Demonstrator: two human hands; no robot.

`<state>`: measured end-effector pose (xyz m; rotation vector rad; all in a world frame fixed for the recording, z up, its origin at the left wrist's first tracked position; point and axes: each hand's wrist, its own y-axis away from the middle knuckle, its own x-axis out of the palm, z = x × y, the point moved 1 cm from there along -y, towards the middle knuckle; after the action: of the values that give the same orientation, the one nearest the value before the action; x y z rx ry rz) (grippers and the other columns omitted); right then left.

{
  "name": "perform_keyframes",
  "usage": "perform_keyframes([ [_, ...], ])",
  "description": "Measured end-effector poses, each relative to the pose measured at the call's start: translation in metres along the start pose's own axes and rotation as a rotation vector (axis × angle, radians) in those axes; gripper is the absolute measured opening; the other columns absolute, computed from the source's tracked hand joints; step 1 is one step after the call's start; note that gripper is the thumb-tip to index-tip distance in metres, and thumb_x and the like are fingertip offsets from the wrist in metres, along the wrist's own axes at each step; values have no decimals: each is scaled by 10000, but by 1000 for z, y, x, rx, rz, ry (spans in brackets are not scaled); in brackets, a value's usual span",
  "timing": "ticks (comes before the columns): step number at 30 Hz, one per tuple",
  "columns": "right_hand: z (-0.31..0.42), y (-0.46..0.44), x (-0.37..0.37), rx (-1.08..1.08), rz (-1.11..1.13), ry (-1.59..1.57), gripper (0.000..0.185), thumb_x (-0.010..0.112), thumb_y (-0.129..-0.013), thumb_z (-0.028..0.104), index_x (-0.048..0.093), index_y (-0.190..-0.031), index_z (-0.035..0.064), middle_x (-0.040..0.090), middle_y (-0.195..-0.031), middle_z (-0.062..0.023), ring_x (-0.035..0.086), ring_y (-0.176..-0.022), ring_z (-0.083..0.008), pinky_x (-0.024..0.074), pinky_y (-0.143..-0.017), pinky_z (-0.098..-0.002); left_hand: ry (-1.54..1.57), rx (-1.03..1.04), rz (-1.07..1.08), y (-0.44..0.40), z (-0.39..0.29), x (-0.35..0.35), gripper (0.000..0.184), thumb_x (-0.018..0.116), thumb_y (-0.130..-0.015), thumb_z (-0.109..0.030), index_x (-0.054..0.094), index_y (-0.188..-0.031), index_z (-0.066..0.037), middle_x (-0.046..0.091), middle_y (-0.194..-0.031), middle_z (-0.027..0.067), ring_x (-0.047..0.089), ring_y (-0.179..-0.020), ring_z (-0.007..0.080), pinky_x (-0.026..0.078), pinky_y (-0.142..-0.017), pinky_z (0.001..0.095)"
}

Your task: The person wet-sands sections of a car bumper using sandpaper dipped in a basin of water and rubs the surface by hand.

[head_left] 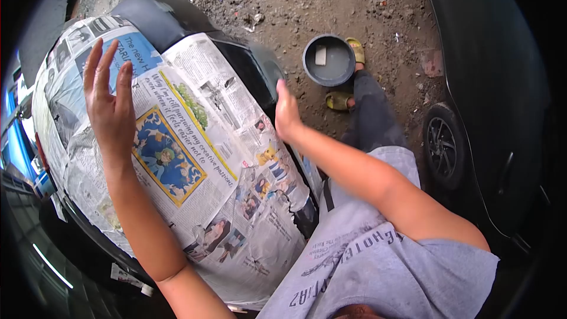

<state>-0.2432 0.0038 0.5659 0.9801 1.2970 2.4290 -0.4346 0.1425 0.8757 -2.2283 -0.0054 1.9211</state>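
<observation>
My left hand [111, 112] is raised over newspaper sheets [221, 136] that cover the car's upper surface, fingers apart and holding nothing. I cannot tell whether it touches the paper. Further right, my right hand [287, 111] is seen edge-on beside a grey, uncovered panel [266, 68] along the car's side. Its visible finger is stretched out, and the rest are hidden behind it. Any contact with the panel is unclear. Plastic-like sheeting [56, 94] wraps the far left part of the car.
A dark round basin [306, 64] with liquid and a pale rectangular block [321, 55] stands by my feet in yellow-green clogs [338, 101]. Rough dirt ground [378, 18] lies around it. Another dark car [496, 82] stands on the right, its wheel [442, 146] close by.
</observation>
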Motion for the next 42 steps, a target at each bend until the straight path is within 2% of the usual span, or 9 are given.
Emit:
perform_keyframes([
  [3, 20, -26, 8, 176, -164, -90, 617, 378, -1036, 498, 549, -1247, -56, 644, -1194, -162, 606, -1103, -271, 448, -1014, -398, -22, 7, 1, -1, 0, 0, 347, 610, -988, -220, 624, -1320, -122, 510, -1445, 134, 499, -1320, 306, 408, -1080, 418],
  [6, 12, -45, -2, 294, -73, -311, 523, 399, -1045, 423, 539, -1277, -24, 609, -1304, -145, 550, -1241, -278, 364, -1116, -396, -44, 6, -10, 2, 1, -3, 348, 609, -989, -222, 625, -1323, -124, 514, -1441, 133, 504, -1314, 302, 415, -1072, 413],
  [11, 24, 6, 11, 235, -30, -485, 496, 364, -1067, 369, 521, -1303, -38, 593, -1319, -147, 563, -1217, -277, 390, -1100, -441, 35, -42, 10, 5, 0, 1, 345, 603, -994, -234, 630, -1322, -132, 522, -1435, 129, 515, -1306, 295, 428, -1057, 409],
  [16, 13, -37, 8, 194, -247, 76, 583, 433, -1035, 459, 550, -1265, -64, 632, -1221, -134, 590, -1105, -262, 390, -1090, -392, -24, 22, -34, 0, 5, -1, 344, 611, -988, -238, 636, -1316, -140, 524, -1431, 136, 524, -1298, 296, 437, -1047, 412],
  [17, -15, -42, -7, 31, -91, 223, 641, 348, -1061, 428, 429, -1383, -120, 452, -1455, -225, 447, -1337, -284, 316, -1136, -377, -26, 21, -24, 2, 5, -1, 346, 615, -985, -240, 636, -1316, -140, 524, -1431, 137, 523, -1299, 298, 437, -1047, 411],
  [22, 2, 43, -10, -528, 263, 865, 630, 337, -1064, 343, 243, -1511, -90, 152, -1605, -285, 133, -1507, -397, 164, -1219, -436, -4, 31, -7, 1, 3, -1, 350, 620, -981, -241, 633, -1312, -127, 517, -1436, 146, 505, -1317, 309, 427, -1061, 416],
  [27, 44, -34, 51, -1119, 433, 1226, 618, 455, -1022, 313, 332, -1445, -121, 255, -1555, -311, 211, -1475, -428, 185, -1213, -469, -18, 1, 31, 1, -5, 0, 350, 613, -986, -232, 627, -1317, -119, 508, -1447, 141, 489, -1331, 312, 406, -1084, 419],
  [35, 43, 28, -14, -990, 661, 1405, 628, 517, -989, 306, 372, -1437, -109, 229, -1590, -261, 161, -1502, -401, 189, -1211, -489, 9, -28, 40, 1, -5, -2, 355, 602, -994, -236, 614, -1330, -125, 501, -1454, 133, 471, -1347, 319, 374, -1113, 438],
  [42, 62, -53, 74, -1150, 573, 1418, 584, 500, -991, 316, 429, -1410, -84, 303, -1568, -241, 231, -1493, -342, 205, -1209, -463, 20, -31, 37, 1, -2, -2, 355, 608, -990, -230, 614, -1328, -122, 502, -1452, 132, 476, -1340, 319, 383, -1101, 431],
])
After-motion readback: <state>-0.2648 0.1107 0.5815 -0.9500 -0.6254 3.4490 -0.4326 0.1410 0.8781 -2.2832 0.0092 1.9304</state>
